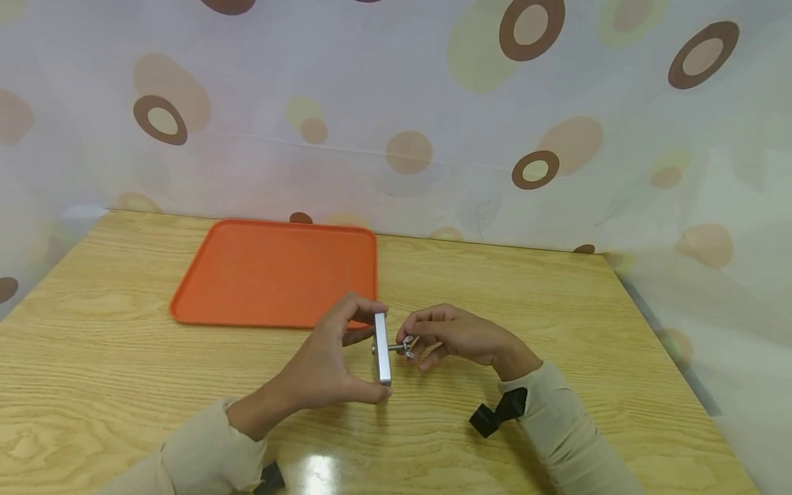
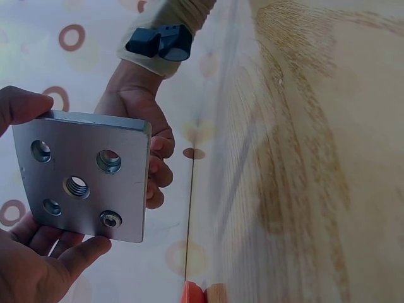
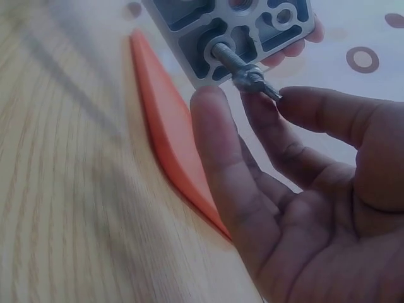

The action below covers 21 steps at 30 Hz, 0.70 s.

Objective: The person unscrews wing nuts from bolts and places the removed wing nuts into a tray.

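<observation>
My left hand [image 1: 322,375] holds a square metal plate [image 1: 382,349] upright above the table, thumb on one edge and fingertips on the opposite one. In the left wrist view its flat face has several holes, and a bolt head [image 2: 111,219] sits in a corner one. From the ribbed side in the right wrist view, the threaded bolt [image 3: 227,58] sticks out and carries a wing nut [image 3: 249,79]. My right hand [image 1: 467,337] pinches that wing nut between the thumb and a finger, while the index finger [image 3: 218,139] extends close to the plate's corner.
An orange tray [image 1: 278,275] lies at the back left of the wooden table [image 1: 124,385], just beyond my left hand. A wall covering [image 1: 371,82] with round patterns rises behind the table and along its right side.
</observation>
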{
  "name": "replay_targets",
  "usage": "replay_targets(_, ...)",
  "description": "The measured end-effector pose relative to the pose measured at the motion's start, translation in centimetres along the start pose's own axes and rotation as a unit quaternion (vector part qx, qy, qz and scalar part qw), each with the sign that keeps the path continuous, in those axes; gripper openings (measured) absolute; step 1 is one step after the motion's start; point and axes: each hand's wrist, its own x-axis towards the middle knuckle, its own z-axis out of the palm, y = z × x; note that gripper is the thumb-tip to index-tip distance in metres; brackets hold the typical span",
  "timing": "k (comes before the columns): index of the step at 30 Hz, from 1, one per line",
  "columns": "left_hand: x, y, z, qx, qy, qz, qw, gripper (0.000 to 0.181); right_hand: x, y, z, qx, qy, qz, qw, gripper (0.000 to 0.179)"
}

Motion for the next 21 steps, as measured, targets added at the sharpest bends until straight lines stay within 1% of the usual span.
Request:
replay_targets(4, -0.02, -0.08, 0.02, -0.003, -0.001, -0.002, 1.0000, 0.079, -0.03, 0.01, -0.03, 0.009, -0.025, 0.010, 0.9996, 0.031)
replay_targets(9, -0.06, -0.06, 0.01, -0.008, 0.003, -0.004, 1.0000, 0.079, -0.03, 0.09, -0.08, -0.007, -0.054, 0.018, 0.9984, 0.041)
replay_targets(11, -0.05, -0.02, 0.01, -0.008, 0.004, -0.004, 1.0000, 0.079, 0.02, 0.16, -0.11, -0.012, -0.057, 0.012, 0.9982, 0.042)
replay_targets(16, 0.00, -0.01, 0.04, -0.009, 0.002, 0.002, 1.0000, 0.079, 0.09, 0.44, -0.22, -0.009, -0.066, -0.020, 0.9976, 0.043)
replay_targets(19, 0.00, -0.03, 0.03, -0.007, 0.001, 0.005, 1.0000, 0.079, 0.18, 0.61, -0.28, -0.010, -0.060, -0.035, 0.9975, 0.036)
replay_targets(21, 0.00, -0.01, 0.03, -0.005, 0.001, 0.004, 1.0000, 0.079, 0.21, 0.62, -0.26, -0.019, -0.046, -0.038, 0.9980, 0.031)
